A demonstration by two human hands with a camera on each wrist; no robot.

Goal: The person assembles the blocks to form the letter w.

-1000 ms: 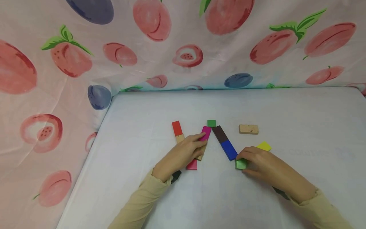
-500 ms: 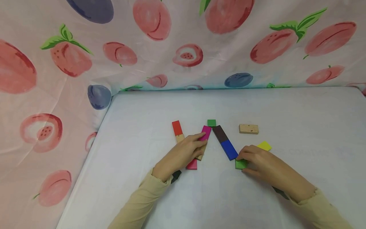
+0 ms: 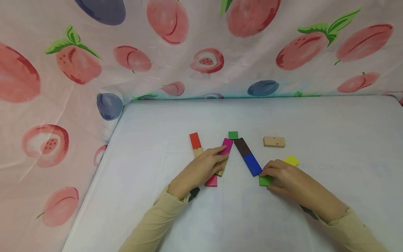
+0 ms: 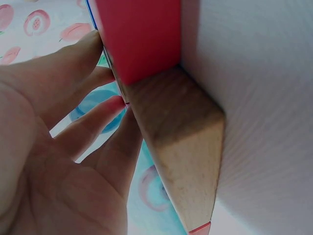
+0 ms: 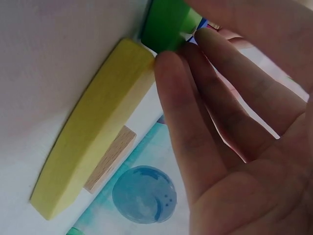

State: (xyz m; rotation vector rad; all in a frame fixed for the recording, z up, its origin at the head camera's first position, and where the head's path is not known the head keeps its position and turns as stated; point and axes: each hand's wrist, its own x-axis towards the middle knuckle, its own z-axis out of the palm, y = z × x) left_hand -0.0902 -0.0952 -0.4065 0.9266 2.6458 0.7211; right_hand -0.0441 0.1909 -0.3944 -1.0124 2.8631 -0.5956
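My left hand [image 3: 201,168] rests on the table over a slanted row of a magenta block [image 3: 226,144] and a natural wood block [image 3: 221,169]. Its fingertips touch the row, the fingers spread and fairly straight. Below the wood block lies a pink block [image 3: 211,181], partly covered. My right hand [image 3: 288,176] pinches a green block [image 3: 264,180] between thumb and fingers at the lower end of a blue block [image 3: 252,165]. A dark brown block [image 3: 242,147] lies end to end with the blue one. In the right wrist view, a yellow block [image 5: 93,127] lies beside the green one.
A small green block [image 3: 233,135] sits above the peak of the two slanted rows. Left of my left hand lie a red block [image 3: 195,140] and a wood block [image 3: 198,152]. Another wood block [image 3: 274,141] lies at right. A fruit-print cloth [image 3: 176,73] borders the white table [image 3: 151,122].
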